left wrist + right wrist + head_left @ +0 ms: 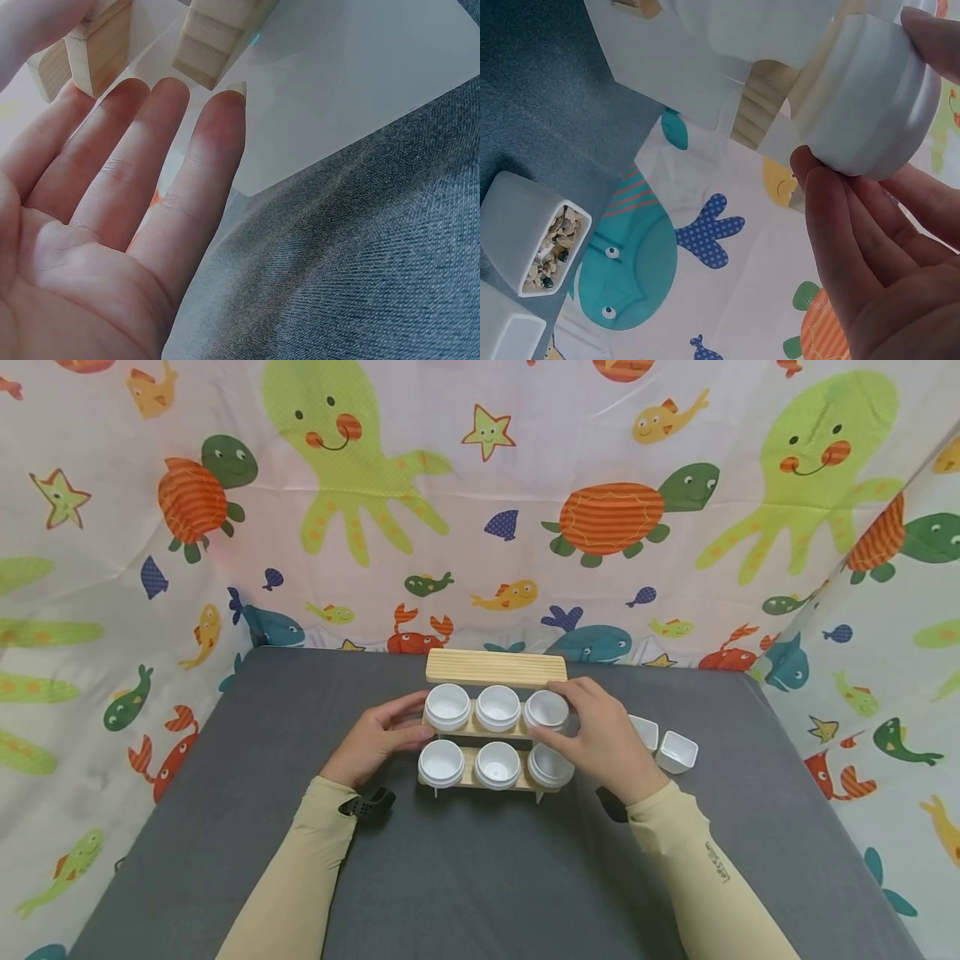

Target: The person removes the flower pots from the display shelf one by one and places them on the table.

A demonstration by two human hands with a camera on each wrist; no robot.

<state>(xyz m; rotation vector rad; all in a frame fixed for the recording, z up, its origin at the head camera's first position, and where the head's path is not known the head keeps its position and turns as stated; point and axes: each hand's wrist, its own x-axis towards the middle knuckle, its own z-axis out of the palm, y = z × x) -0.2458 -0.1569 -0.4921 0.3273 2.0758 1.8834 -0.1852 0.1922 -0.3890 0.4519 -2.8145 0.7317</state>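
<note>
A tiered wooden stand (495,668) with pale side panels (360,82) carries several round white cups (498,708) on its middle and lower shelves. My right hand (600,735) is at the right end of the middle shelf, where thumb and fingertips pinch a white cup (866,97). That cup is tilted in the right wrist view. My left hand (375,739) is at the stand's left end. Its fingers (120,180) are nearly straight, with tips right at the ends of the wooden shelves (217,45).
Two small square white containers (677,752) stand on the grey cloth right of the stand, one partly behind my right hand. A pebbly mix (555,247) fills one of them. Behind the table hangs a curtain (495,527) printed with sea animals.
</note>
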